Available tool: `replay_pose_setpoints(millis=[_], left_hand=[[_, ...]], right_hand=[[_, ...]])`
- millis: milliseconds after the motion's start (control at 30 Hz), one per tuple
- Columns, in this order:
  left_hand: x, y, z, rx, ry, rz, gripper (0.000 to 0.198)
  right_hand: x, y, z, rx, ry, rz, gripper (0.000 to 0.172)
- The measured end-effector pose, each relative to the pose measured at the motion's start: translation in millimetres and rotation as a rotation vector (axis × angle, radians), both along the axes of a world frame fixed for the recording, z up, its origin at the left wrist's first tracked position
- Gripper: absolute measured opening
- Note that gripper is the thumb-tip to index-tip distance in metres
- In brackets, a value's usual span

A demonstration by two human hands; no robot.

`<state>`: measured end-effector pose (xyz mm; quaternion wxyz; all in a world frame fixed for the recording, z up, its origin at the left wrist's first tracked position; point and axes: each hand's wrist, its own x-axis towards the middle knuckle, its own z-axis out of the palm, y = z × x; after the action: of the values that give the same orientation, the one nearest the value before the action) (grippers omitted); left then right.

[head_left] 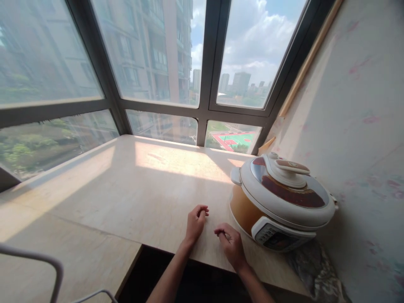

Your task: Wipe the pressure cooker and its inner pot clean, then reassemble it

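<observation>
Near the front edge of the pale marble-patterned sill [151, 202], both bare hands are held close together, apart from each other. My left hand [196, 221] has its fingers curled in loosely, and nothing shows in it. Likewise curled, my right hand [231, 245] shows nothing in its fingers. It is the one nearer to an electric pressure cooker [249, 206], which stands upright on the right with its lid on. The cooker has a white rim, a brown body, and a control panel [280, 239] facing the front. Neither hand visibly touches it.
A crumpled patterned cloth [318, 269] lies beside the cooker, by the flowered wall [362, 126]. Grey-framed windows [203, 75] border the sill. A grey metal tube [34, 254] curves in at lower left. Below the front edge is a dark gap [148, 269].
</observation>
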<state>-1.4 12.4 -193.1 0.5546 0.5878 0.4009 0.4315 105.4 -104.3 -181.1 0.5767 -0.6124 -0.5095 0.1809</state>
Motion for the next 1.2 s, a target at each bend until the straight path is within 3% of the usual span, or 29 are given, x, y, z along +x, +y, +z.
replay_pose_setpoints(millis=[133,233,567,1200], left_hand=[[-7,-2,3.0,0.055,-0.004,-0.002,0.020],[-7,-3,2.1,0.075,0.015,-0.003,0.020],[-8,-1,-10.0,0.190,0.063,-0.031,0.021],[-10,0,-9.7,0.270,0.130,-0.086,0.018]], right_hand=[[6,57,-10.9,-0.165,0.141,-0.052,0.023],[10,72,-16.2,-0.159,0.171,-0.107,0.024],[7,59,-19.6,-0.144,0.186,-0.080,0.025],[9,61,-25.4,-0.122,0.169,-0.071,0.022]])
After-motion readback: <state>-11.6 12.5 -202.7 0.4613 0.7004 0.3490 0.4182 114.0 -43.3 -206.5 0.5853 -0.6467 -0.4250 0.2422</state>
